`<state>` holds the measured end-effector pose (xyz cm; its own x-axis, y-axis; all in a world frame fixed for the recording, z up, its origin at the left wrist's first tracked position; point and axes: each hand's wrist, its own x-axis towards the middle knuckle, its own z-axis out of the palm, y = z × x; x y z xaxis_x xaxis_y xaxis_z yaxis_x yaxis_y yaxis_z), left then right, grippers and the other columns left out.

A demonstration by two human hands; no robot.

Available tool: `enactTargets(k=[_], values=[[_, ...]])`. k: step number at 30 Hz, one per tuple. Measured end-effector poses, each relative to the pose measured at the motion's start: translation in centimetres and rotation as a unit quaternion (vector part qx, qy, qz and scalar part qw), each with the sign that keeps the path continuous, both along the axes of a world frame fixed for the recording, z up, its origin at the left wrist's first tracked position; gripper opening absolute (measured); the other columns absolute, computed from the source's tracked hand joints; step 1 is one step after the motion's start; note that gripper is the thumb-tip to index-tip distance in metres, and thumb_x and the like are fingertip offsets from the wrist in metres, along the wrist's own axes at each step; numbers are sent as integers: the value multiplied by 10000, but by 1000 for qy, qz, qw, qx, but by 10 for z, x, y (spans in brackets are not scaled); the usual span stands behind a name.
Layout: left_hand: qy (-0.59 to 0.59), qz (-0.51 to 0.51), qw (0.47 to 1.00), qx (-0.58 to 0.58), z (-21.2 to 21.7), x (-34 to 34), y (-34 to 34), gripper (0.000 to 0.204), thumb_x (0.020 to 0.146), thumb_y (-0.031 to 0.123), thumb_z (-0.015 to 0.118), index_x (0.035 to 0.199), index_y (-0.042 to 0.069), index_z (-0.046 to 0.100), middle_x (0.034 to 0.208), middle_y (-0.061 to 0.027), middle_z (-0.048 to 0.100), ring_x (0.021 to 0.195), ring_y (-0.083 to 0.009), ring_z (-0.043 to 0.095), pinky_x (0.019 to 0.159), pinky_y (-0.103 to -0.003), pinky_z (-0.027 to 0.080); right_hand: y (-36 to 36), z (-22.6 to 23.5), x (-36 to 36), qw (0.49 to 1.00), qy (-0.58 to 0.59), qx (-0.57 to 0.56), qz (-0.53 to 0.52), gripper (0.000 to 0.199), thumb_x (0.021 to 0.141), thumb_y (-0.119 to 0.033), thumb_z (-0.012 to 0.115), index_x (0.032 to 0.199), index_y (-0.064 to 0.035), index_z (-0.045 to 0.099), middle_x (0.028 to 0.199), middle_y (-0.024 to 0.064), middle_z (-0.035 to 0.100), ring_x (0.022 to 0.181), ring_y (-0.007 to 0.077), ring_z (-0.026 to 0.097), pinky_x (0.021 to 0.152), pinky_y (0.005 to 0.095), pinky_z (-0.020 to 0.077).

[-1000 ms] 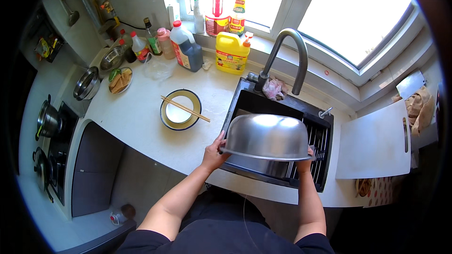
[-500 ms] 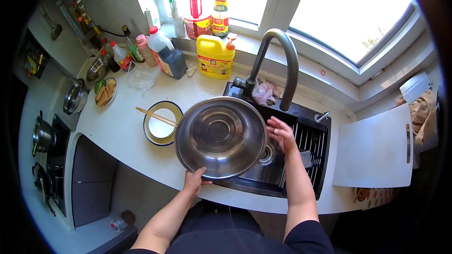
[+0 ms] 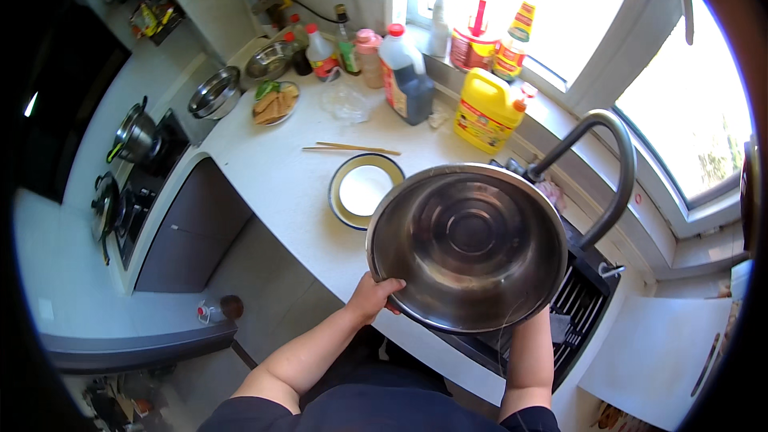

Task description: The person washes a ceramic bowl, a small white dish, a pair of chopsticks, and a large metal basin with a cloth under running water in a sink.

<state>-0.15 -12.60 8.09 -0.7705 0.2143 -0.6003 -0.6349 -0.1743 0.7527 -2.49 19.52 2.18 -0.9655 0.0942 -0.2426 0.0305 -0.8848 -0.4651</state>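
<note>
While the steel bowl (image 3: 468, 246) is tipped up over the sink (image 3: 588, 304) edge, left hand (image 3: 374, 298) fingers are clamped on its lower rim. Right hand is hidden behind the bowl, so its grip can't be told. Risk: wet rim slips, and the bowl drops onto the plate (image 3: 364, 190) on the surface (image 3: 272, 176).

The big bowl (image 3: 468, 244) is shiny silver steel with round rings in its bottom. The tabletop (image 3: 272, 172) is plain white. The plate (image 3: 364, 190) is white with a dark rim and a thin yellow line. The chopsticks (image 3: 350, 148) are pale wood. The jug (image 3: 486, 110) is bright yellow with a red label. The tap (image 3: 600, 168) is dark grey.
</note>
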Motion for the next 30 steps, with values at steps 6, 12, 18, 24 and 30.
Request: enactTargets(k=[6,12,18,24,30], values=[[37,86,995,-19,30,-30,-70,254,768,138,591,907,-74,589,761,-139,630,561,-208,612,416,-292,501,-65,25,23,985,131,43,106,687,845,-508,531,1305,-17,395,1322,123,446,1220,271,416,1043,437,289],[52,175,983,-21,50,-64,-161,362,772,247,572,951,-67,566,771,-151,632,565,-208,632,423,-281,528,-205,93,-20,932,77,302,186,629,845,-314,595,1337,-34,320,1275,96,446,1173,204,421,987,355,332],[60,165,971,-164,33,-108,-301,342,759,251,544,829,-77,613,686,-154,633,514,-221,622,439,-306,497,-371,74,-84,914,-42,355,192,393,893,-215,508,1241,-49,435,1099,51,549,927,137,534,787,298,454],[-22,92,968,-231,3,-141,-393,336,749,227,529,783,-97,610,663,-163,635,487,-238,626,413,-285,480,-465,18,-116,883,-137,389,226,286,852,-194,502,1080,-21,512,957,49,568,864,141,539,731,297,470],[-42,78,976,-199,-19,-152,-412,338,741,237,546,812,-87,607,685,-164,639,511,-243,634,435,-309,499,-481,-2,-127,858,-159,439,217,285,825,-184,513,1058,-21,526,948,46,568,852,143,529,721,313,465]])
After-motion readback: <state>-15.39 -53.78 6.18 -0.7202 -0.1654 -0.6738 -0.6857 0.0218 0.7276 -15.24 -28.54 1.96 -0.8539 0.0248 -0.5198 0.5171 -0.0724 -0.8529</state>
